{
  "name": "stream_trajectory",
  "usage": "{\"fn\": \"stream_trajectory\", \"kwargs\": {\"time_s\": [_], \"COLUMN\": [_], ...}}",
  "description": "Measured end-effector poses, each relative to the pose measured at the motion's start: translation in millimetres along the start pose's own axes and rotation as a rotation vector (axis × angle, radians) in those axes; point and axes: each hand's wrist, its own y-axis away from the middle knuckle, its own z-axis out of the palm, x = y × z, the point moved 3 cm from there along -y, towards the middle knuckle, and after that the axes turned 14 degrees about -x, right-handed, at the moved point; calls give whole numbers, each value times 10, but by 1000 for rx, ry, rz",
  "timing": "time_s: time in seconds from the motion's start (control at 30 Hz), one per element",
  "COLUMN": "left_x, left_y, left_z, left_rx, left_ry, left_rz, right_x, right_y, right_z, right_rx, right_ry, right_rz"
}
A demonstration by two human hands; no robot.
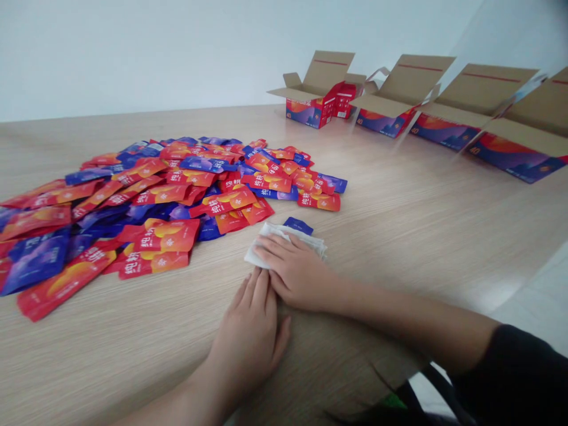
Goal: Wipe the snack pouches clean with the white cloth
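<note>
My right hand (pixel 299 266) grips a folded white cloth (pixel 261 258), its fingers over the top, pressing it to the table. A blue sachet (pixel 298 225) pokes out from behind the cloth; the rest of it is hidden. My left hand (pixel 252 325) lies low on the tabletop, fingers stretched out, with the fingertips at the near edge of the cloth and against my right hand. Whether anything lies under those fingertips is hidden. To the left spreads a wide heap of red-orange and blue sachets (pixel 168 195), overlapping one another.
The light wooden table (pixel 399 236) runs back to a pale wall. At the back right stand several printed cartons with raised flaps, among them a nearer carton (pixel 515 157) and a farther carton (pixel 306 112). A small red box (pixel 344 99) sits beside the farthest one.
</note>
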Motion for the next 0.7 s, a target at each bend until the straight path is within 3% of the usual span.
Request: {"fn": "stream_trajectory", "kwargs": {"time_s": [0.07,0.2,0.23,0.37,0.4,0.53,0.57,0.7], "left_x": [-6,-12,-12,-10,-10,-6,-5,-12], "left_y": [4,10,10,10,10,6,5,2], "left_z": [6,25,30,31,27,11,10,8], "left_rx": [-4,-10,-14,-23,-23,-16,-15,-21], "left_ry": [14,19,20,19,18,5,5,27], "left_rz": [-3,1,0,-8,-8,5,9,4], "right_x": [37,232,222,65,72,210,199,44], "right_y": [-12,-19,-15,-9,-12,-14,-11,-9], "right_z": [-6,-32,-26,11,6,-26,-20,20], "right_rx": [-5,75,80,3,-2,69,69,-1], "right_ry": [-19,0,15,21,5,-28,-18,13], "right_rz": [12,292,282,7,10,273,267,-23]}}
